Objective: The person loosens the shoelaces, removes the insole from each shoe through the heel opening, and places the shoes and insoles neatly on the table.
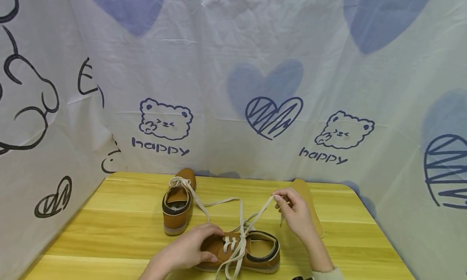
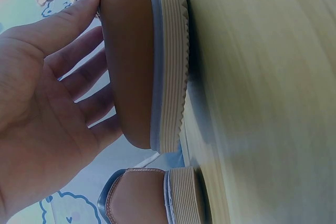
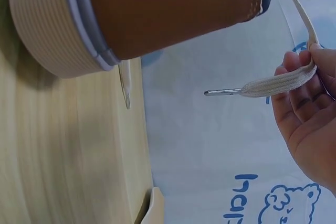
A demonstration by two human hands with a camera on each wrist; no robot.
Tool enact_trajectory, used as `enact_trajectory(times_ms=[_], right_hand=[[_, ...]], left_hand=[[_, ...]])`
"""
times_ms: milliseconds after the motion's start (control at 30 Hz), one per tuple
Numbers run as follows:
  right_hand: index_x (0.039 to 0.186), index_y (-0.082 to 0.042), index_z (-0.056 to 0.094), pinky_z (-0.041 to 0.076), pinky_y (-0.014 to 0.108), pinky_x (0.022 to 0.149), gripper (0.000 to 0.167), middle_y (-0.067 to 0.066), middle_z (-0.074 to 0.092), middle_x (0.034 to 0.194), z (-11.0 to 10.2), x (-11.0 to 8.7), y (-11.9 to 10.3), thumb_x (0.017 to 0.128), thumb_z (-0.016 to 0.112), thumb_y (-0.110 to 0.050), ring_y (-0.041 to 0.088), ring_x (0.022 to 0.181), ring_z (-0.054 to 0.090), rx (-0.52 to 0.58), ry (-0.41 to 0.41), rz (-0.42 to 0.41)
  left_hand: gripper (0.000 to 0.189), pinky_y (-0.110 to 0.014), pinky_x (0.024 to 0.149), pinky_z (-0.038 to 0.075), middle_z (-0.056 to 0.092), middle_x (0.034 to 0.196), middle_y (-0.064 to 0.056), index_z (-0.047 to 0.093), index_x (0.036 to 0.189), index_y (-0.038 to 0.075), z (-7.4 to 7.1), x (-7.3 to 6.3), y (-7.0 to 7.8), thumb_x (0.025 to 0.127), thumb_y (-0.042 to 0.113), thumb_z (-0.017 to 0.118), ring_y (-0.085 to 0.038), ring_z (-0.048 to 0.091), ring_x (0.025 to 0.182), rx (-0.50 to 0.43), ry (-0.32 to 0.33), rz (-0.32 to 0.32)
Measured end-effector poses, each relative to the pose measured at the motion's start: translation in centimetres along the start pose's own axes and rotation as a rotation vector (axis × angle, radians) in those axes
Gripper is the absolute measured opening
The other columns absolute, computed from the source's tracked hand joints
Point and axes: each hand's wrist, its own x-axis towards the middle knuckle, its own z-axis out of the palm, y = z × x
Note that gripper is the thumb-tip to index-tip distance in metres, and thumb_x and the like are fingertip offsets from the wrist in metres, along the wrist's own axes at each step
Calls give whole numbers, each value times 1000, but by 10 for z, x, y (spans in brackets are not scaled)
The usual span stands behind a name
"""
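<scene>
A brown lace-up shoe (image 1: 260, 265) lies sideways on the table, toe to the left, with cream laces heaped over its eyelets. My left hand (image 1: 189, 245) grips it at the toe; in the left wrist view the thumb is on the near side and the fingers (image 2: 86, 80) reach behind. Up and right of the shoe opening, my right hand (image 1: 297, 215) pinches a cream shoelace (image 1: 264, 208) pulled up from the shoe. The right wrist view shows that shoelace's metal tip (image 3: 223, 92) sticking out past the fingers. Another lace tip (image 3: 126, 90) hangs beside the heel.
A second brown shoe (image 1: 174, 221) stands at the back left, laces on top. A cream lace (image 1: 222, 200) trails from it toward the near shoe. At the right lies a tan insole (image 1: 309, 197) on the yellow wood-grain table (image 1: 120, 215). Printed cloth (image 1: 219, 150) walls the back and sides.
</scene>
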Motion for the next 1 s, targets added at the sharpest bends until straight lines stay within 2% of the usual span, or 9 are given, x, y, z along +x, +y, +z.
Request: enact_trajectory(times_ms=[267, 433, 533, 667, 1000], right_hand=[[103, -1, 73, 56, 24, 61, 9, 14, 65, 91, -5, 1, 0, 101, 65, -1, 20, 73, 64, 12, 16, 15], [104, 1, 73, 59, 26, 64, 11, 8, 65, 92, -8, -1, 1, 103, 64, -5, 18, 75, 65, -10, 16, 71], [106, 3, 72, 59, 26, 66, 12, 10, 66, 94, -10, -2, 2, 103, 64, -6, 15, 77, 64, -26, 19, 101], [107, 2, 72, 59, 26, 65, 11, 13, 66, 96, -12, -2, 2, 102, 65, -5, 16, 77, 65, -37, 39, 113], [109, -1, 73, 58, 23, 65, 11, 8, 66, 94, -15, 2, 1, 102, 66, -5, 12, 75, 65, -70, 90, 135]], left_hand=[[52, -40, 108, 50, 63, 134, 5, 66, 133, 18, 0, 1, -1, 86, 25, 87, -18, 59, 127, 4, -1, -4], [51, -38, 107, 51, 64, 131, 8, 66, 133, 19, 0, 3, -2, 87, 26, 87, -15, 59, 125, -8, -13, -4], [51, -37, 106, 51, 64, 131, 9, 66, 133, 20, 0, 3, -2, 86, 26, 87, -14, 59, 125, -8, -17, -7], [51, -37, 106, 51, 64, 131, 9, 66, 133, 20, 0, 2, -2, 86, 25, 87, -14, 59, 125, -7, -14, -9], [52, -38, 106, 51, 64, 131, 7, 66, 133, 19, -1, 0, -1, 86, 27, 87, -17, 59, 125, -4, 1, 7]])
